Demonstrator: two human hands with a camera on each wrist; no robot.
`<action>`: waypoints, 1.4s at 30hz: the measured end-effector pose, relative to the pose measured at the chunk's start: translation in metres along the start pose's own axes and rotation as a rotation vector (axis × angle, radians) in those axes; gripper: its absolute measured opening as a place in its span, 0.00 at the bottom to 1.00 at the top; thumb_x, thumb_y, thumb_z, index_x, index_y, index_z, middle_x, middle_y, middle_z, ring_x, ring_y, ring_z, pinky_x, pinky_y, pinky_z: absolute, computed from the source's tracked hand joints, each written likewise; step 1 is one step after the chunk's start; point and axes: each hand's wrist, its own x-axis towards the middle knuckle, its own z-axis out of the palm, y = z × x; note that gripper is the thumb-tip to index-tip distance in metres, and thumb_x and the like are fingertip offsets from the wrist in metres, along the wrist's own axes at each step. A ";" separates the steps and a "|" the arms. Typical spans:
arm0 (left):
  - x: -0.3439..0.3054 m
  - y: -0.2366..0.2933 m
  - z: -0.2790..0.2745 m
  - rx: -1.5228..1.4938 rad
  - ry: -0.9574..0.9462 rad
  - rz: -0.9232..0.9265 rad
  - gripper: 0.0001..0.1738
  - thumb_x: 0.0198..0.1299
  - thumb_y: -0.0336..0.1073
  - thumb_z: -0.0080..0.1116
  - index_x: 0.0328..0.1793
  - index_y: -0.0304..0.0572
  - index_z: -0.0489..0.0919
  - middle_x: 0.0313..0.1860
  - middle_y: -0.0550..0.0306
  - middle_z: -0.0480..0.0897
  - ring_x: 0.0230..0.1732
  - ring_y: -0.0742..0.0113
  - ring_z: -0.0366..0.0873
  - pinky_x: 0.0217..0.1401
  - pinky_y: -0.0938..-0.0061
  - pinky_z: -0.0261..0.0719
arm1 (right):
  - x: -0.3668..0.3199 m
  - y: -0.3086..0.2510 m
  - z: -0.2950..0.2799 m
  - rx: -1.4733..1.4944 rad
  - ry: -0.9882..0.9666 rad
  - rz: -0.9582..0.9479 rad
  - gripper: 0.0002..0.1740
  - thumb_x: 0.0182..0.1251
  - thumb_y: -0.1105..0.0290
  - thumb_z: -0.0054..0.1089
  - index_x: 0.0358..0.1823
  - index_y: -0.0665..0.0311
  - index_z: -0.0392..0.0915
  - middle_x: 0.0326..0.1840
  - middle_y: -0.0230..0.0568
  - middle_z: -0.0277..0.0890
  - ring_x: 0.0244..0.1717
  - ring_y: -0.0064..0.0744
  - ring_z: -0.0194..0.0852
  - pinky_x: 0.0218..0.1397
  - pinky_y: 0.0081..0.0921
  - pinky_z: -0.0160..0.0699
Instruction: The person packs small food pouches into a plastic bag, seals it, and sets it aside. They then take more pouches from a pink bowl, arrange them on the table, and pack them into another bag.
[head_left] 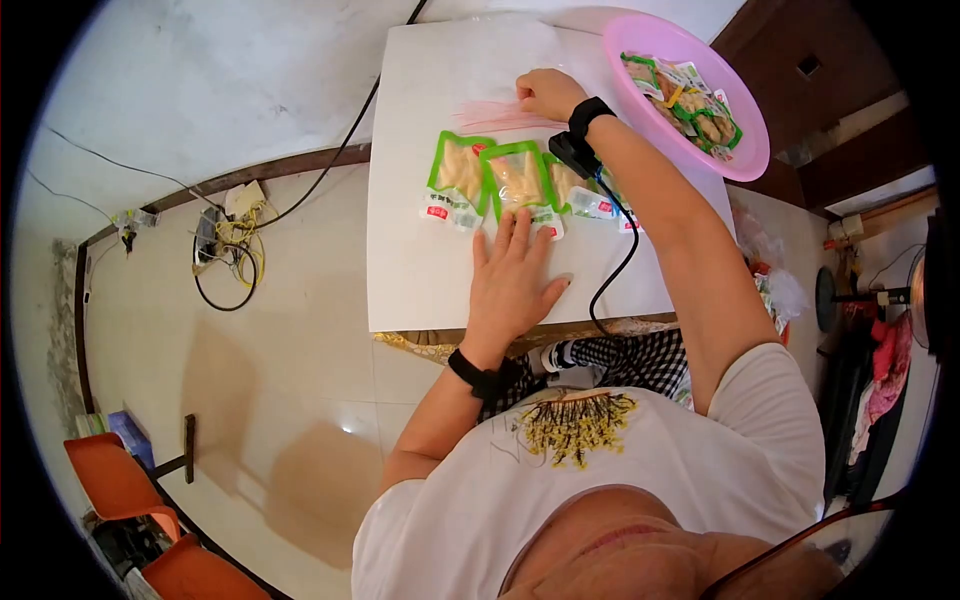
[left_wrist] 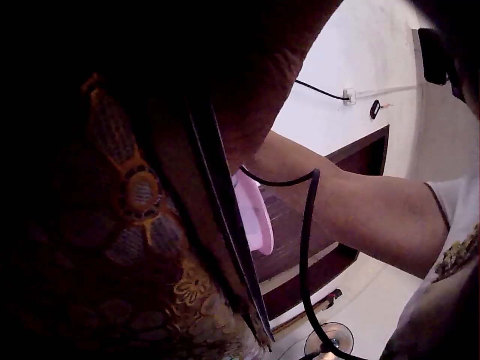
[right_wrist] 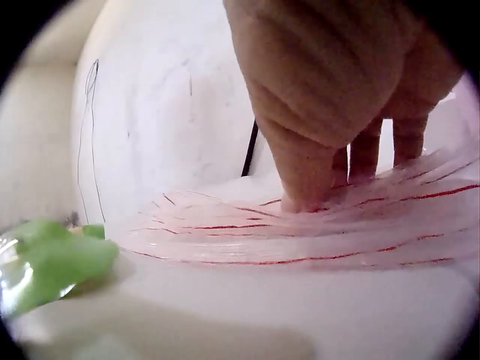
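Note:
Green-edged clear food packets lie in a row on the white table (head_left: 420,290). Straight fingers of the left hand (head_left: 512,285) rest on the lower end of the middle packet (head_left: 518,178); another packet (head_left: 460,170) is at its left. Beyond the row, the right hand (head_left: 552,95) has bent fingers at a pile of thin clear plastic with red lines (head_left: 490,117). In the right wrist view, thumb and fingertips of the right hand (right_wrist: 337,97) pinch into this plastic (right_wrist: 277,244), with a green packet edge (right_wrist: 60,259) at the left. The left wrist view hides the left hand's fingers.
A pink basin (head_left: 745,150) with several packets stands at the table's far right corner. A black cable (head_left: 628,250) hangs from the right wrist over the table. Orange chairs (head_left: 115,475) stand at the lower left, and cables (head_left: 235,240) lie by the wall.

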 end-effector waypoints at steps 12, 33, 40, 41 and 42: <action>-0.002 0.003 0.001 0.008 0.018 0.000 0.35 0.52 0.52 0.65 0.66 0.49 0.72 0.75 0.45 0.61 0.76 0.48 0.55 0.72 0.41 0.51 | -0.024 -0.015 -0.051 0.159 0.361 -0.071 0.09 0.60 0.66 0.55 0.30 0.63 0.78 0.31 0.47 0.79 0.34 0.49 0.76 0.37 0.41 0.73; -0.009 0.044 -0.029 -0.689 0.488 0.045 0.34 0.56 0.33 0.64 0.67 0.31 0.64 0.45 0.52 0.75 0.44 0.67 0.73 0.48 0.68 0.73 | -0.282 -0.124 -0.033 -0.089 0.717 -0.211 0.07 0.61 0.72 0.58 0.37 0.62 0.69 0.27 0.44 0.70 0.31 0.48 0.73 0.29 0.39 0.72; -0.006 0.033 -0.014 -0.893 0.311 -0.197 0.27 0.60 0.24 0.56 0.67 0.33 0.65 0.29 0.59 0.76 0.27 0.75 0.74 0.32 0.80 0.75 | -0.293 -0.128 -0.007 0.070 0.726 -0.163 0.08 0.62 0.72 0.57 0.41 0.62 0.71 0.31 0.44 0.72 0.33 0.48 0.74 0.34 0.39 0.74; -0.007 0.030 -0.013 -0.887 0.327 -0.188 0.25 0.60 0.24 0.55 0.65 0.33 0.66 0.29 0.59 0.76 0.27 0.75 0.75 0.31 0.80 0.75 | -0.294 -0.127 -0.003 0.108 0.742 -0.151 0.09 0.63 0.72 0.57 0.43 0.62 0.72 0.32 0.44 0.72 0.34 0.48 0.74 0.36 0.39 0.75; -0.008 0.026 -0.010 -0.880 0.348 -0.177 0.23 0.61 0.24 0.54 0.64 0.33 0.68 0.29 0.59 0.77 0.26 0.75 0.75 0.30 0.80 0.75 | -0.295 -0.124 0.002 0.145 0.758 -0.143 0.09 0.64 0.71 0.56 0.45 0.62 0.72 0.33 0.43 0.73 0.34 0.48 0.75 0.37 0.39 0.75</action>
